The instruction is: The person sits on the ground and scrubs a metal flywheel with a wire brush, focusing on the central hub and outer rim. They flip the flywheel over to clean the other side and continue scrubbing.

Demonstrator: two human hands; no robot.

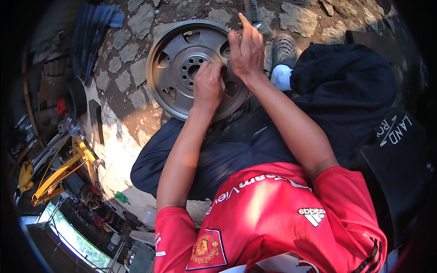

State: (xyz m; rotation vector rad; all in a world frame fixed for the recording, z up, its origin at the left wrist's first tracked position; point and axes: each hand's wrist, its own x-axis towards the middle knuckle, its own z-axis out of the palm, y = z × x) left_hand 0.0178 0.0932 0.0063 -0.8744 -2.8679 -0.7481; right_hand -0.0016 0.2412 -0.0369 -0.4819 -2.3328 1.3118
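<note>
A round grey metal flywheel (180,45) with a toothed rim leans against my legs. It has large openings round its face and a ring of small holes about its centre hole. My left hand (209,85) is closed, its knuckles over the flywheel's hub just right of the centre hole. Whatever its fingers may hold is hidden. At the flywheel's right rim rests my right hand (249,52), its thumb and fingers stretched out and apart.
Beyond the wheel lies a brush (253,12) on the stone paving (298,20). My dark clog (285,49) stands right of the flywheel. Corrugated sheets (91,43), a dark block (96,119), a tyre (75,98) and a yellow metal frame (63,173) are at the left.
</note>
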